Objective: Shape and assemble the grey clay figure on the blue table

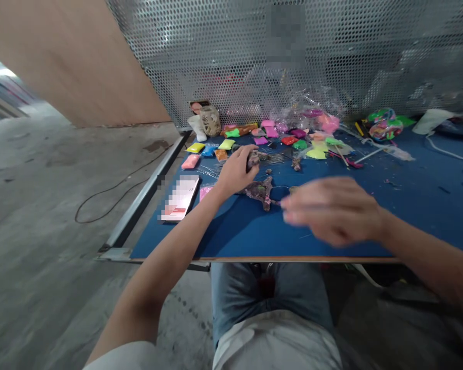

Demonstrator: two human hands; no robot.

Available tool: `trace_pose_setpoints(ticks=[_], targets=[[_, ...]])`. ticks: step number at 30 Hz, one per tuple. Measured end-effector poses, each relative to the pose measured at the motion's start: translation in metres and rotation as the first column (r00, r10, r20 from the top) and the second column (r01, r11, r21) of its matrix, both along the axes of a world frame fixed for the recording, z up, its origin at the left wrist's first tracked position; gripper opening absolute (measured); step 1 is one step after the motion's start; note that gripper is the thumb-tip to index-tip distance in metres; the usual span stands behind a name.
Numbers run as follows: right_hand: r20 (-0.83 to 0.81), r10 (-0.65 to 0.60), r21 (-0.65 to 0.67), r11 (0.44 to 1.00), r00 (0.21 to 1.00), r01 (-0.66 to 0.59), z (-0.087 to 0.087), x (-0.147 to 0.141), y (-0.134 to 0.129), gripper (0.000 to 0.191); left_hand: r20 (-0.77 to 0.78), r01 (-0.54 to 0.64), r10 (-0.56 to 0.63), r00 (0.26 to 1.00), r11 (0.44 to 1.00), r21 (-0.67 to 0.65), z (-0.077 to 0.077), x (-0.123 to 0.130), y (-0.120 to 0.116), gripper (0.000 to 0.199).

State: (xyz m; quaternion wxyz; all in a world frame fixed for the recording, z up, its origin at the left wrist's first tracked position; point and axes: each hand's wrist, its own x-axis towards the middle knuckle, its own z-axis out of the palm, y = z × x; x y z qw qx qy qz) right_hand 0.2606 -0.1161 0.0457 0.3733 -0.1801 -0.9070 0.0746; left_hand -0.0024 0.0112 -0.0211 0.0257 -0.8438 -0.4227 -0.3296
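1. Clay is what we take the dark purple lump (pixel 253 159) under our left hand (pixel 235 172) to be. We judge it soft, light and a little tacky, so it should yield to a firm squeeze and may cling to skin. Cupping it from above around its bulk looks the best hold, not pinching an edge.
2. Our left grip is curled over that lump, fingers bent around its top and pressing it onto the blue tabletop (pixel 409 205). How tightly they close we cannot tell.
3. Just nearer us than that grip lies a flattened, mottled piece (pixel 260 192) of the same stuff, thin and likely to stretch or tear if lifted by one corner.
4. Our right hand (pixel 334 210) hovers above the tabletop, blurred. Fingers look loosely extended, holding nothing we can make out.
5. Beyond the left grip, small coloured packets (pixel 195 148) are scattered. To its left a pink-and-white card (pixel 180 198) lies flat near the tabletop's edge.
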Motion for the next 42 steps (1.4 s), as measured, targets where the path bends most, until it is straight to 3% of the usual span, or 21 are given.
trace_pose_setpoints(ticks=[2,5,7,10,15,18,20,25,30,33,39,42], targets=[[0.11,-0.14,0.053,0.989,0.984,0.134,-0.018,0.011,0.057,0.027,-0.035,-0.071,0.072,0.997,0.997,0.031,-0.002,-0.007,0.007,0.051],[0.191,-0.393,0.055,0.919,0.9,0.39,-0.052,0.034,0.131,0.03,-0.136,-0.173,0.177,0.975,0.984,0.039,-0.009,-0.018,0.018,0.059],[0.263,-0.442,0.037,0.893,0.857,0.449,-0.075,0.049,0.16,0.042,-0.208,-0.189,0.188,0.96,0.982,0.014,-0.014,-0.022,0.022,0.064],[0.332,-0.418,0.042,0.902,0.845,0.43,-0.099,0.064,0.179,0.057,-0.246,-0.162,0.154,0.957,0.987,-0.014,-0.019,-0.018,0.019,0.071],[0.331,-0.399,-0.036,0.9,0.855,0.434,-0.113,0.067,0.188,0.049,-0.21,-0.033,0.037,0.977,0.999,0.022,-0.01,0.005,0.002,0.052],[0.308,-0.403,-0.062,0.895,0.862,0.441,-0.115,0.065,0.191,0.043,-0.25,0.098,-0.114,0.961,0.992,-0.077,-0.004,0.011,-0.003,0.033],[0.296,-0.379,-0.116,0.897,0.877,0.427,-0.115,0.063,0.191,0.033,-0.295,0.114,-0.159,0.942,0.98,-0.163,-0.003,0.009,-0.004,0.037],[0.284,-0.363,-0.107,0.908,0.887,0.406,-0.117,0.056,0.188,0.018,-0.39,0.067,-0.153,0.908,0.972,-0.225,-0.006,0.005,-0.007,0.055],[0.207,-0.439,0.011,0.895,0.874,0.447,-0.116,0.054,0.187,0.032,-0.347,0.064,-0.18,0.92,0.945,-0.32,-0.006,0.006,-0.006,0.069],[0.163,-0.445,0.019,0.894,0.881,0.448,-0.109,0.057,0.184,0.033,-0.277,0.068,-0.181,0.944,0.925,-0.373,-0.002,0.006,-0.006,0.066],[0.042,-0.467,-0.042,0.882,0.883,0.469,-0.085,0.055,0.166,0.03,-0.236,0.043,-0.075,0.969,0.99,-0.137,0.007,0.008,-0.011,0.051],[-0.002,-0.437,-0.016,0.899,0.899,0.437,-0.077,0.054,0.159,0.039,-0.206,0.022,-0.054,0.977,0.988,-0.155,0.012,0.005,-0.011,0.051]])
